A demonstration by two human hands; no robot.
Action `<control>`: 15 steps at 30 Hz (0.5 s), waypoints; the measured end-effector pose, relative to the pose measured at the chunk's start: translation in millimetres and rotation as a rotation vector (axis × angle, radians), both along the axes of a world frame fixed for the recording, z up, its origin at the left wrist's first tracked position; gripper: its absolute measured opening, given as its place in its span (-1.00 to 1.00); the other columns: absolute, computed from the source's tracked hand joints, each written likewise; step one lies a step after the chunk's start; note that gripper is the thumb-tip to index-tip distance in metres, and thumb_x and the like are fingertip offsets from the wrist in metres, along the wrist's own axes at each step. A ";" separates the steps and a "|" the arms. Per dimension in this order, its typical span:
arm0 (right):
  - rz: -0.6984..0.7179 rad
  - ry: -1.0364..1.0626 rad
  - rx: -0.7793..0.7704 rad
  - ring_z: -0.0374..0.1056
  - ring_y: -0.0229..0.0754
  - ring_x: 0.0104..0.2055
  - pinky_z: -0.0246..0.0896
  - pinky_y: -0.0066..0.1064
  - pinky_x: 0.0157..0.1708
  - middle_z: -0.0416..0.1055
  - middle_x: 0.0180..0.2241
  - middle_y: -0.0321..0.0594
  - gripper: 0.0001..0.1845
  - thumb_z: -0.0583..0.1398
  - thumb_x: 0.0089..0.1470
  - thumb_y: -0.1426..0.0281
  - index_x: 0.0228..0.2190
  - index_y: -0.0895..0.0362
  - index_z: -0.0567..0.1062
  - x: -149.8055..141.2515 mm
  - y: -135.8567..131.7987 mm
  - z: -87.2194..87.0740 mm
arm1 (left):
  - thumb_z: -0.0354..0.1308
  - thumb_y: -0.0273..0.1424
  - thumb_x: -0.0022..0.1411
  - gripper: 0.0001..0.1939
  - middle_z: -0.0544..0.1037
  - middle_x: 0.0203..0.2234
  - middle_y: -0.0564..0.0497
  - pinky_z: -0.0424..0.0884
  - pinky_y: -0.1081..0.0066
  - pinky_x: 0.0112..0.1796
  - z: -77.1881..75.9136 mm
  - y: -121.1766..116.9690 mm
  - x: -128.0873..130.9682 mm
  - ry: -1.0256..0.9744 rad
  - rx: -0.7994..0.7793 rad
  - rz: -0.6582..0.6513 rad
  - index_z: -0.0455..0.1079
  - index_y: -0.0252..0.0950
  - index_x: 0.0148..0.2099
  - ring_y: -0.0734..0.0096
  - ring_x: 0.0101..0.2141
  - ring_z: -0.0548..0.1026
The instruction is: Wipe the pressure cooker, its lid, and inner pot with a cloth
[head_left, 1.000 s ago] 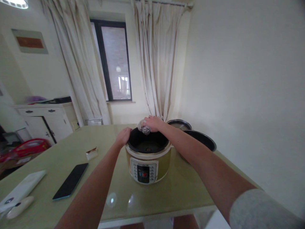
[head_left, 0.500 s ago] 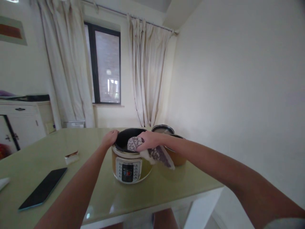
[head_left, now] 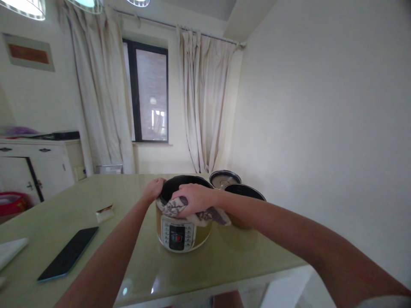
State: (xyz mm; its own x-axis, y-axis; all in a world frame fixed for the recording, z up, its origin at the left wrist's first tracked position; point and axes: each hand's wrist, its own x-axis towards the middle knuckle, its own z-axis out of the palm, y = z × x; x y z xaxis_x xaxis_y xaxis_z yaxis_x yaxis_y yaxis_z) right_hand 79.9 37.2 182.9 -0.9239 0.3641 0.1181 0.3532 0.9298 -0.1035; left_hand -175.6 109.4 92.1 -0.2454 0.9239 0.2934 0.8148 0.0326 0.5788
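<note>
An electric pressure cooker [head_left: 184, 241] without its lid stands on the green tabletop, its button panel facing me. My left hand [head_left: 154, 189] grips the cooker's rim at the left. In my right hand [head_left: 194, 199] is a patterned grey-and-white cloth [head_left: 175, 206], pressed against the front of the rim. One end of the cloth hangs to the right over the cooker's side. The dark inside of the cooker shows behind my right hand; its bottom is hidden.
Right of the cooker stands a dark inner pot [head_left: 245, 191], with a round lid [head_left: 224, 178] behind it. On the left of the table [head_left: 128, 231] lie a black phone [head_left: 69, 254], a small packet [head_left: 104, 213] and a white object [head_left: 13, 252]. A wall rises at the right.
My right hand has brought the cloth from the cooker's far rim round to its front rim, and the cloth has partly unfolded. My left hand stays on the rim. The view has shifted.
</note>
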 end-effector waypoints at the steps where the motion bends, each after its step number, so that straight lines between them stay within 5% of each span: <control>1: 0.018 -0.011 -0.030 0.44 -0.07 -0.17 0.28 -0.30 -0.12 0.51 -0.18 -0.20 -0.50 0.38 0.02 0.05 -0.05 0.04 0.62 14.9 3.6 4.8 | -0.16 -0.29 0.38 -0.49 0.69 -0.04 -0.23 0.46 0.23 -0.07 0.2 0.5 0.9 -0.022 -0.002 0.004 0.65 -0.27 -0.09 0.00 -0.02 0.62; 7: -0.250 -0.195 -0.036 0.43 -0.12 -0.30 0.21 -0.39 -0.29 0.58 -0.33 -0.19 -0.64 0.40 0.00 0.17 -0.23 0.16 0.68 63.3 41.1 27.9 | -0.14 -0.29 0.38 -0.50 0.68 -0.02 -0.25 0.43 0.17 0.01 -3.9 2.2 -1.0 -0.122 0.026 0.006 0.65 -0.29 -0.08 -0.05 0.06 0.57; 11: -0.416 -0.337 0.165 0.50 0.02 -0.19 0.23 -0.33 -0.27 0.62 -0.16 -0.07 -0.58 0.41 -0.02 0.31 -0.07 0.07 0.67 49.2 70.5 20.4 | -0.13 -0.30 0.38 -0.52 0.67 -0.01 -0.28 0.40 0.08 0.06 -8.3 4.6 -3.0 -0.158 0.043 0.018 0.64 -0.30 -0.04 -0.11 0.06 0.57; 15: -0.438 -0.341 0.485 0.46 0.09 0.03 0.25 -0.25 -0.12 0.53 0.05 0.03 -0.65 0.24 0.22 0.45 0.02 0.00 0.62 14.1 99.8 -3.3 | -0.28 -0.26 0.46 -0.41 0.67 -0.02 -0.26 0.42 0.07 0.05 -12.1 8.2 -3.4 -0.193 0.057 0.014 0.62 -0.30 -0.06 -0.08 0.03 0.58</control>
State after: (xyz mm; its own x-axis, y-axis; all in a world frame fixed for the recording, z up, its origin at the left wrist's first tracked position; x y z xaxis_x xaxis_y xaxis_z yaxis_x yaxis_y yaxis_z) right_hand 94.0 137.0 179.7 -0.7199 0.6881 0.0914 0.6418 0.6096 0.4652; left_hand -179.0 117.5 80.0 -0.3151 0.9033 0.2910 0.6882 0.0064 0.7255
